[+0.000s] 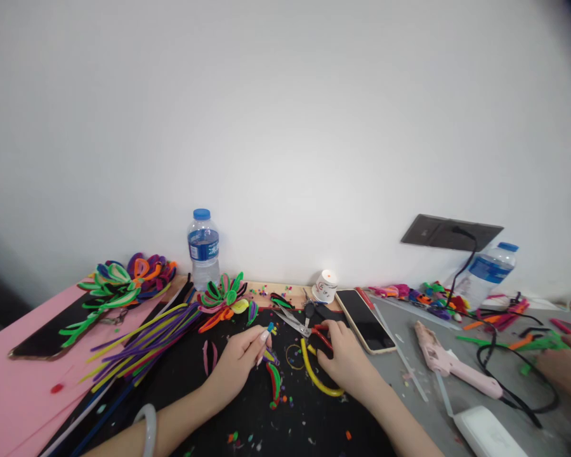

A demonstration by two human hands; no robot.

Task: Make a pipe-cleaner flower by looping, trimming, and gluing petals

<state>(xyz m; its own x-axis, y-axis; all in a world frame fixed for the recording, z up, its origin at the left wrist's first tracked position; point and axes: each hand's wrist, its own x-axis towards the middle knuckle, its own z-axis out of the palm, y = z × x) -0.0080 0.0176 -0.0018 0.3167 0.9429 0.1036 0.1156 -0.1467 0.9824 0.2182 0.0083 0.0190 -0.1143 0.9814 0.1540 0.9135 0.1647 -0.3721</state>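
A short blue pipe-cleaner piece [269,327] is pinched upright between the fingertips of the left hand [238,362], above the black mat [181,393]. The red-handled pliers [309,331] are gripped by the right hand [345,362], fingers closed round the handles. A steady pinch close to the jaws is advised.

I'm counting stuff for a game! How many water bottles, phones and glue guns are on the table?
Water bottles: 2 (left bottle, right bottle)
Phones: 2 (left phone, middle phone)
Glue guns: 1 (pink glue gun)
Total: 5
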